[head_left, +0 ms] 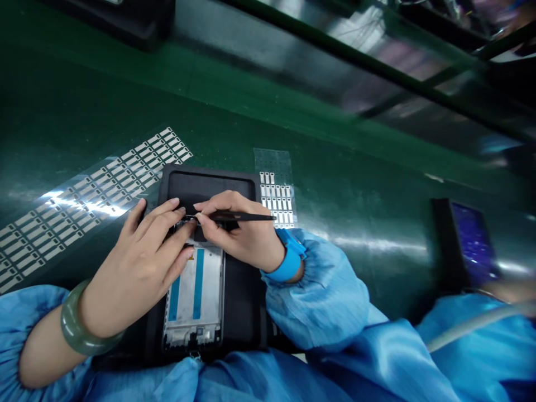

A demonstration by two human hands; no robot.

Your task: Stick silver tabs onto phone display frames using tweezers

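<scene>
A phone mid-frame (pixel 211 285) with two blue strips on its silvery inner face lies in a black tray (pixel 247 301). My right hand (pixel 243 234) pinches dark tweezers (pixel 247 216), whose tip points left at the phone's upper end. My left hand (pixel 144 262) reaches over the phone's upper left side with fingers stretched and apart. Its fingertips are close to the tweezers' tip. What lies under the fingertips is too small and covered to make out. A green bangle (pixel 81 324) is on the left wrist, and a blue wristband (pixel 288 257) on the right.
Left of the tray lies a long clear sheet (pixel 96 195) with rows of pale stickers. A smaller sticker sheet (pixel 276 195) is at its right. A dark box with purple contents (pixel 473 240) stands farther right, near another person's blue sleeve (pixel 481 346). A rail (pixel 355 56) crosses the back.
</scene>
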